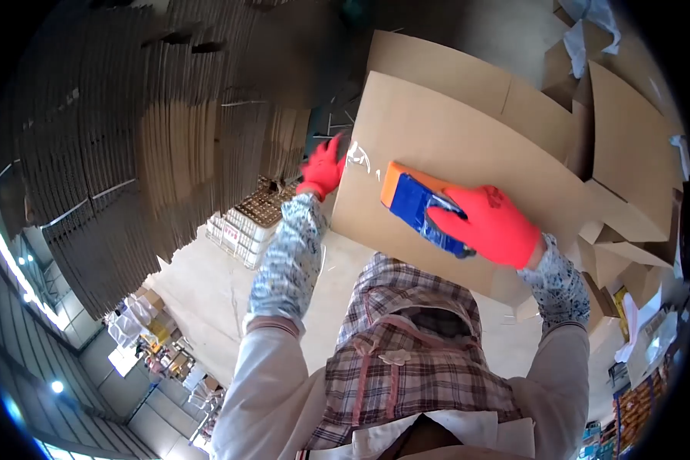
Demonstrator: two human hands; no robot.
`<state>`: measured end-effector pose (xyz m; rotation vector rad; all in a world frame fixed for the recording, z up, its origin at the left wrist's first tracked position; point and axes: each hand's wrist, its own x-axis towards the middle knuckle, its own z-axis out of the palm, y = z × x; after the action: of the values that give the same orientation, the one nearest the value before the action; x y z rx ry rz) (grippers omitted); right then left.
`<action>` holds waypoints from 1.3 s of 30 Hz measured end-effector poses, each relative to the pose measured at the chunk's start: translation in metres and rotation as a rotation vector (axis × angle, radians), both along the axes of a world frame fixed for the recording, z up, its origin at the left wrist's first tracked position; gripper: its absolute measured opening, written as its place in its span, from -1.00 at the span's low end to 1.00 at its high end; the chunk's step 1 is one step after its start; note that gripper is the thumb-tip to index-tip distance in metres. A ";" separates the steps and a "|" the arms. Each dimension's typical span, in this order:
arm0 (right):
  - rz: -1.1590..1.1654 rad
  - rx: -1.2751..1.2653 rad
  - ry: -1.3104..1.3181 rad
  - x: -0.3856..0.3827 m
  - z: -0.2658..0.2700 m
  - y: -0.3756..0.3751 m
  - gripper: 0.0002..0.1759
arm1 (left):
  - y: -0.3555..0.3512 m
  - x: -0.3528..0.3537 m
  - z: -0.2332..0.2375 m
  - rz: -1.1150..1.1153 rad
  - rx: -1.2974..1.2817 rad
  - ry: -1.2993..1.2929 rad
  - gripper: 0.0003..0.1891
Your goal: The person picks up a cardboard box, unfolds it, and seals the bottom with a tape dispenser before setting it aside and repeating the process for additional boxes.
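A large brown cardboard box [429, 123] lies in front of me, its broad side facing up. My right hand [498, 226], in a red glove, is wrapped round a blue and orange tape dispenser [415, 201], which lies over the box's surface. At the box's left edge my left hand [323, 165], also red-gloved, has its fingers spread and holds nothing. Shiny clear tape [358, 156] shows on the cardboard beside that edge, right by the left fingertips.
Tall stacks of flattened cardboard [180, 146] stand at the left. Behind them is a pale crate [241, 230] with a brown lattice top. Open cartons [632, 146] crowd the right side. Bagged goods [640, 410] show at the lower right, above the concrete floor [207, 307].
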<state>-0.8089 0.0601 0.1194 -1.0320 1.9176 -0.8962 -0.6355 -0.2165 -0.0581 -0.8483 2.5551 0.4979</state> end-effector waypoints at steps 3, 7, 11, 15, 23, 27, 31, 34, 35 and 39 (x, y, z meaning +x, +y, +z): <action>-0.088 -0.091 -0.086 -0.006 -0.006 0.009 -0.56 | -0.026 0.027 -0.007 0.358 0.008 0.007 -0.26; -0.065 0.147 -0.340 0.003 0.003 -0.017 -0.52 | 0.046 -0.024 0.061 0.330 0.493 0.542 -0.48; 0.042 0.226 -0.351 -0.006 0.019 0.064 -0.56 | 0.046 -0.033 0.075 0.389 0.543 0.553 -0.55; -0.186 0.574 -0.458 -0.036 0.047 0.260 -0.59 | 0.044 -0.035 0.081 0.388 0.518 0.507 -0.47; -0.610 0.775 0.100 0.011 -0.107 0.273 -0.47 | 0.031 -0.026 0.065 0.372 0.560 0.468 -0.41; -0.943 0.610 0.229 0.038 -0.081 0.226 -0.56 | -0.029 0.000 -0.003 0.638 1.148 0.479 -0.40; -1.391 0.282 -0.258 0.064 -0.185 0.216 -0.58 | -0.032 0.011 -0.024 0.724 1.367 0.072 -0.43; -1.186 0.597 -0.101 0.102 -0.129 0.242 -0.45 | -0.017 0.029 0.034 0.606 1.439 0.048 -0.45; -1.321 0.453 -0.233 0.122 -0.109 0.261 -0.39 | -0.007 0.026 0.064 0.565 1.451 0.064 -0.46; -1.622 0.193 -0.260 0.167 -0.036 0.396 -0.43 | 0.069 -0.036 0.186 0.222 1.449 0.250 -0.49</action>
<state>-0.6422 0.4564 0.0831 0.9958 2.2908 -1.4451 -0.6712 -0.1480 0.1282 -0.4500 1.5101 2.1757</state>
